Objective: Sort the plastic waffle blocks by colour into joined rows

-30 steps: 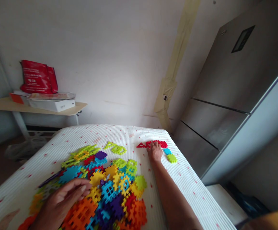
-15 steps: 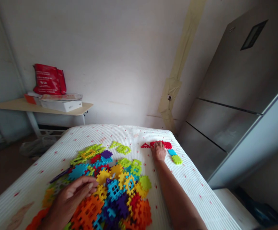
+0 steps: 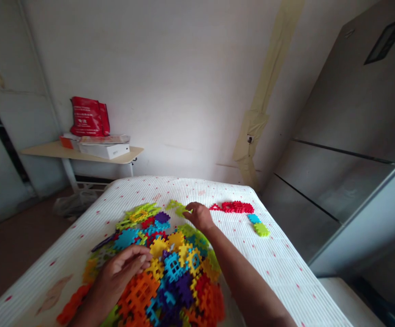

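My left hand [image 3: 124,269] hovers at the left side of a pile of toothed plastic building pieces, fingers loosely bent and a small gap before the thumb. Nothing shows in it. Its tips are beside a yellow piece [image 3: 159,248], with orange pieces [image 3: 139,290] just below. My right hand [image 3: 200,217] is at the far side of the pile, fingers bent and apart over the lime green pieces [image 3: 176,205]; whether they touch is unclear. Part of the pile is hidden under the right forearm. A group of red pieces [image 3: 237,207] lies to its right.
A blue piece [image 3: 254,219] and a lime piece [image 3: 262,229] lie near the right edge of the white ribbed cover [image 3: 279,268]. Beyond stand a side table [image 3: 47,151] with a red bag [image 3: 88,117] and a white box [image 3: 105,150], and a tall fridge [image 3: 350,122] on the right.
My right hand has left the red pieces and moved left to the lime green ones. My left hand keeps its pose by the pile. The whole view has shifted, with things appearing further right.
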Demonstrator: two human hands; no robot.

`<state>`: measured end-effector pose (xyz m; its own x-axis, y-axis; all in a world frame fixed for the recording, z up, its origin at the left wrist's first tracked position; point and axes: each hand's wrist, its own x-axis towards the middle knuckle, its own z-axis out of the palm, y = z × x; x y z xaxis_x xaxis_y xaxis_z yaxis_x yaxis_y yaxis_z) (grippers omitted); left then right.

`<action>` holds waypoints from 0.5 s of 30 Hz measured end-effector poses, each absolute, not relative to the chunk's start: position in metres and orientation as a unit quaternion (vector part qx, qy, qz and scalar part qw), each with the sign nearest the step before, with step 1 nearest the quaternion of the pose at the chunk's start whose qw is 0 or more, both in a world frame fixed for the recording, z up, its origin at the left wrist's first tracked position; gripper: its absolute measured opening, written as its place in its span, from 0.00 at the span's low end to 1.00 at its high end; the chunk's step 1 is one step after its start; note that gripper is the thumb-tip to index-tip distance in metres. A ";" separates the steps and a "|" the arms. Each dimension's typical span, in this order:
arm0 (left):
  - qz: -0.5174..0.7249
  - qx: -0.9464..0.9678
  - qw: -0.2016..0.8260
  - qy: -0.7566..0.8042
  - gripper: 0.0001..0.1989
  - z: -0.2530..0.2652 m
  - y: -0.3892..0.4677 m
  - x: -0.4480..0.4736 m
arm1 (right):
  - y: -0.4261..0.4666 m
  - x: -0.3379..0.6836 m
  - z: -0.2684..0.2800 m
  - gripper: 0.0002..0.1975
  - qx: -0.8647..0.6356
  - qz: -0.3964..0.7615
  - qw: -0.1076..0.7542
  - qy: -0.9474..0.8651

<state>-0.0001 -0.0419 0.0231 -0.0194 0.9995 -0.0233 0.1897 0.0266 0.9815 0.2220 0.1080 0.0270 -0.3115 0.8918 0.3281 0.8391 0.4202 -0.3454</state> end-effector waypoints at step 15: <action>0.456 0.509 0.477 0.552 0.23 0.009 -0.035 -0.005 | 0.110 0.152 0.031 0.13 -0.518 0.056 0.057 -0.852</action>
